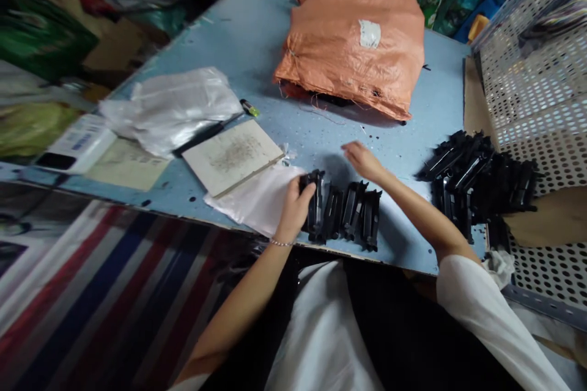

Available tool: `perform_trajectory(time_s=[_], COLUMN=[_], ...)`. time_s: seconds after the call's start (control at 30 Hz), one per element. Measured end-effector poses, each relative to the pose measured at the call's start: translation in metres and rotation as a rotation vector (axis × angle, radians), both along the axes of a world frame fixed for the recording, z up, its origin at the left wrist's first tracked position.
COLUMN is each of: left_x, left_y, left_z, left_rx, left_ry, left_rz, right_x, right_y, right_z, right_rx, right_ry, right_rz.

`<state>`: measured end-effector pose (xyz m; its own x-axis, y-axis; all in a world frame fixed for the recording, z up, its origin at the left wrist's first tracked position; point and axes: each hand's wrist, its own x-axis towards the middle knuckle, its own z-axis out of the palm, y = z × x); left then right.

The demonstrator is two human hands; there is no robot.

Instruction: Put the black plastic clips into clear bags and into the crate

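My left hand (297,204) is closed around a black plastic part (315,204) at the left end of a short row near the table's front edge. To its right stand several more black parts (352,211), side by side. Above the row my right hand (362,160) hovers over the blue table (321,140); its fingers look bent together, and whatever they hold, if anything, is too small to make out. A heap of similar black parts (472,177) lies on the right side of the table.
An orange woven sack (353,43) lies at the back. Left of my hands are a pale board (233,156), a white sheet (261,195), clear plastic bags (178,104) and a white box (77,143). A perforated metal rack (536,91) borders the right side.
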<state>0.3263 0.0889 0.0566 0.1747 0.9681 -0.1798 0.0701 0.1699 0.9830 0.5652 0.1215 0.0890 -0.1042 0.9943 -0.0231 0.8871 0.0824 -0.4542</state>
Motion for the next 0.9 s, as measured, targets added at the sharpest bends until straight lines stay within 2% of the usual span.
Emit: perform_trajectory(time_s=[0.07, 0.13, 0.2, 0.27, 0.33, 0.4, 0.47, 0.53, 0.63, 0.73, 0.8, 0.9], left_x=[0.001, 0.008, 0.017, 0.026, 0.030, 0.030, 0.028, 0.024, 0.022, 0.022, 0.022, 0.022], left_y=[-0.007, -0.014, -0.019, -0.021, -0.021, -0.019, -0.017, -0.014, -0.013, -0.014, -0.015, -0.016], left_z=[-0.019, -0.034, -0.042, -0.046, -0.047, -0.046, -0.045, -0.045, -0.045, -0.046, -0.046, -0.047], left_rx=[0.026, 0.109, 0.233, 0.324, 0.363, 0.380, 0.391, 0.399, 0.401, 0.396, 0.409, 0.441], left_ry=[0.101, 0.193, 0.297, 0.368, 0.387, 0.378, 0.372, 0.373, 0.371, 0.374, 0.385, 0.396], left_rz=[-0.063, -0.108, -0.147, -0.205, -0.242, -0.240, -0.231, -0.232, -0.229, -0.212, -0.210, -0.218], right_x=[0.040, 0.082, 0.118, 0.140, 0.149, 0.150, 0.151, 0.159, 0.180, 0.191, 0.184, 0.161], right_y=[0.049, 0.085, 0.105, 0.110, 0.104, 0.095, 0.088, 0.089, 0.105, 0.126, 0.135, 0.139], right_z=[0.003, 0.009, 0.011, 0.007, -0.003, -0.014, -0.018, -0.009, 0.020, 0.036, 0.031, 0.006], right_rx=[0.035, 0.088, 0.039, -0.057, -0.087, -0.055, -0.011, 0.064, 0.209, 0.186, 0.107, 0.053], right_ry=[-0.140, -0.273, -0.403, -0.454, -0.462, -0.471, -0.483, -0.490, -0.486, -0.448, -0.415, -0.407], right_rz=[-0.150, -0.339, -0.570, -0.683, -0.678, -0.639, -0.626, -0.621, -0.608, -0.631, -0.625, -0.657])
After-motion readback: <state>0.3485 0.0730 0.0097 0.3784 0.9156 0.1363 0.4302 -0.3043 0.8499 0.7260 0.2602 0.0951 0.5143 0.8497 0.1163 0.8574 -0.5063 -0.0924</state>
